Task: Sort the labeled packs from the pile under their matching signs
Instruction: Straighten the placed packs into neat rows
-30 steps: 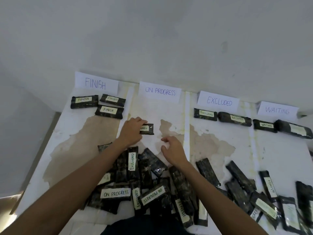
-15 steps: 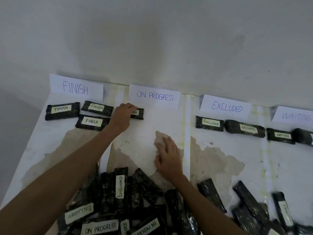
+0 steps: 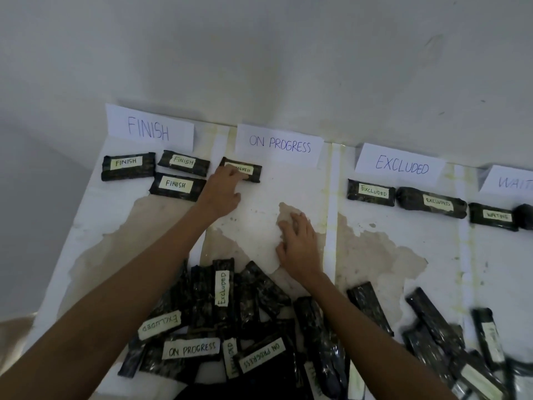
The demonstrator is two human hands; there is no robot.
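Four paper signs line the wall: FINISH [image 3: 148, 128], ON PROGRESS [image 3: 279, 143], EXCLUDED [image 3: 401, 164] and WAITING [image 3: 513, 181], cut off at the right. My left hand [image 3: 222, 187] reaches far forward, its fingers on the left part of a dark ON PROGRESS pack [image 3: 250, 170] lying just under its sign. My right hand [image 3: 298, 243] lies flat on the table with fingers spread and holds nothing. The pile of dark labeled packs [image 3: 227, 319] spreads along the near edge, under both forearms.
Three FINISH packs [image 3: 176, 184] lie under their sign. Two EXCLUDED packs [image 3: 372, 192] and a WAITING pack [image 3: 493, 216] sit under theirs. More packs [image 3: 438, 333] scatter at the lower right. The white table surface [image 3: 383, 249] is stained and peeling.
My left hand carried the ON PROGRESS pack from mid-table up to just under its sign. My right hand went from hovering over the pile to lying flat on the table.
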